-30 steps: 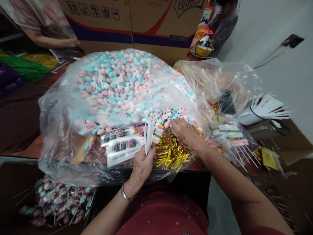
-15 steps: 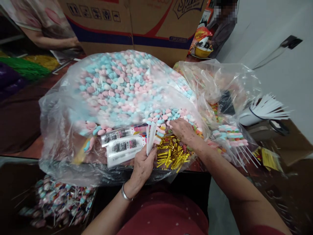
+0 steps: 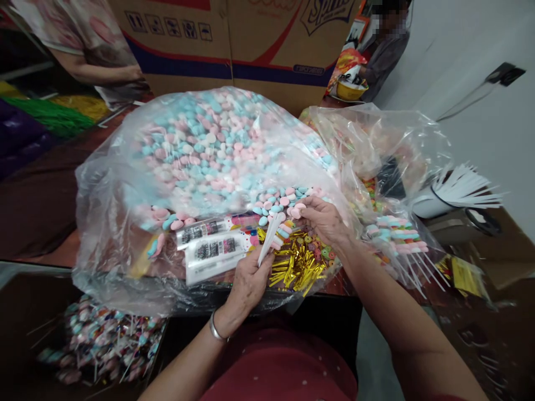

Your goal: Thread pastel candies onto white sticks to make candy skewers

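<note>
My left hand (image 3: pixel 251 278) is closed round a bundle of flat white sticks (image 3: pixel 270 242). Pink, white, blue and yellow candies (image 3: pixel 285 230) sit just beyond the sticks' upper ends; whether all are threaded on them I cannot tell. My right hand (image 3: pixel 328 223) pinches a pink candy (image 3: pixel 297 211) close to those tips. Behind it, loose pink and blue candies (image 3: pixel 276 197) spill from the mouth of a big clear plastic bag (image 3: pixel 100 184). Gold twist ties (image 3: pixel 298 267) and ring-shaped gummies (image 3: pixel 321 245) lie below my right hand. Printed clear packets (image 3: pixel 217 256) are left of the sticks.
Finished candy skewers (image 3: pixel 399 236) lie at right, beside a container of white sticks (image 3: pixel 460 189). A carton (image 3: pixel 238 50) stands at the back. Wrapped candy sticks fill a box (image 3: pixel 112 345) below left. Two other people (image 3: pixel 104 61) are beyond the table.
My right hand has lifted from the loose candy pile with a pink candy and turned toward the sticks. The sticks in my left hand have tilted rightward.
</note>
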A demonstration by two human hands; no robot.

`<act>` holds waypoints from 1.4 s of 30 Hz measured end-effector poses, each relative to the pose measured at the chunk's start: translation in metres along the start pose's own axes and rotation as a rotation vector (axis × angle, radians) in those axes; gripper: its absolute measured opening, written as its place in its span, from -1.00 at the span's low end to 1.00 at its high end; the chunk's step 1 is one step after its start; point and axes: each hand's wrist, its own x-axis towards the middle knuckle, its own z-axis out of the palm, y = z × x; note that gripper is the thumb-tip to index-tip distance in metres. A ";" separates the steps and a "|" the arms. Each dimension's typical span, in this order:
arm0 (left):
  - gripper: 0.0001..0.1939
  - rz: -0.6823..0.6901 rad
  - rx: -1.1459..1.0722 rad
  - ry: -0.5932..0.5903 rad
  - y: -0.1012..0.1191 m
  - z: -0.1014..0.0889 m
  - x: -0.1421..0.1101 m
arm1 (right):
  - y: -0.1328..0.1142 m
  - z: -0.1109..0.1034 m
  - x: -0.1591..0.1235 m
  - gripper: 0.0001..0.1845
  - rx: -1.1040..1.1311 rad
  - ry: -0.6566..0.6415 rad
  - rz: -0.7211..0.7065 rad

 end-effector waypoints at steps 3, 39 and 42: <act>-0.78 -0.001 -0.003 -0.001 0.001 0.000 0.000 | 0.002 0.000 0.001 -0.66 -0.007 -0.012 -0.012; -0.73 0.019 0.040 0.033 0.003 0.002 -0.002 | 0.013 0.006 -0.018 -0.67 -0.548 0.089 -0.415; -0.73 0.013 0.052 0.032 0.003 0.001 -0.002 | 0.015 0.003 -0.022 -0.64 -0.686 0.079 -0.512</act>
